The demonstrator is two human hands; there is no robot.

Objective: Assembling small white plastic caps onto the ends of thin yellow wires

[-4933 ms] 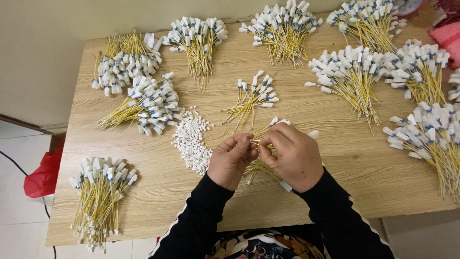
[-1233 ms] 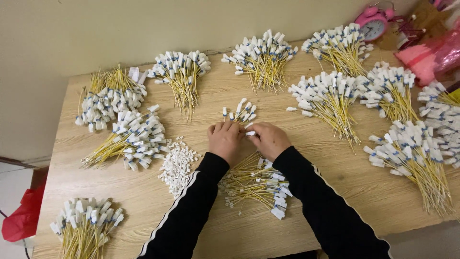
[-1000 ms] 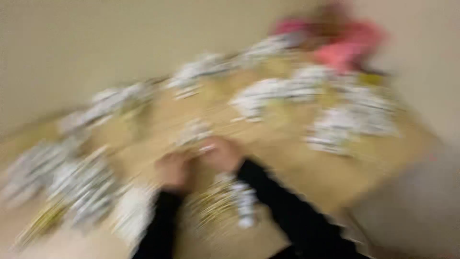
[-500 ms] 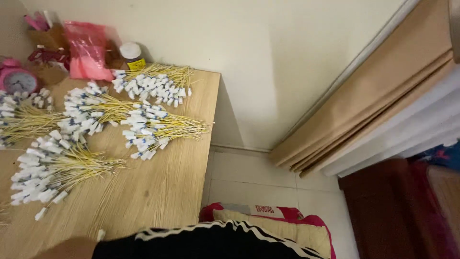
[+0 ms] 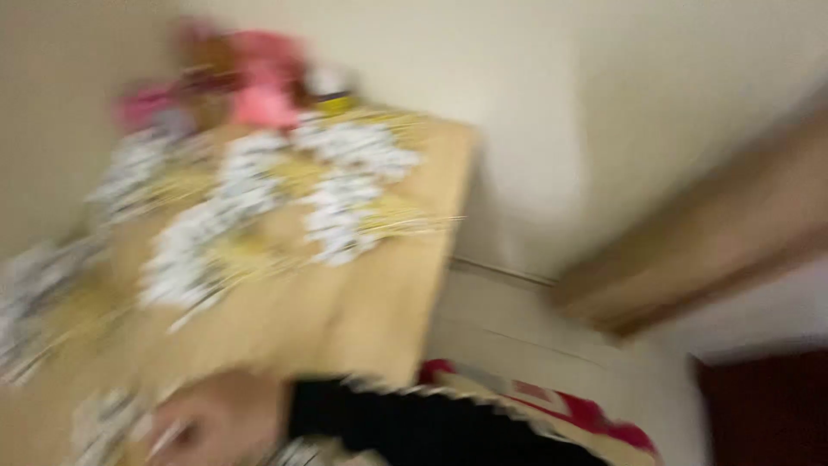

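Frame heavily blurred. One hand [image 5: 216,421], judged the right by its black sleeve [image 5: 431,425], lies low on the counter [image 5: 345,319]. Whether the grip is spread or pinching cannot be told. White-tipped yellow wires [image 5: 103,425] lie just left of the grip. Bundles [image 5: 336,198] lie well beyond it, apparently done. Left hand out of view. How much work remains cannot be judged.

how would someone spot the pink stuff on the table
Find the wooden table against the pale wall. Go to its far corner: the pink things sit there, blurred, behind the white-tipped yellow bundles. Nothing else on the table is pink.
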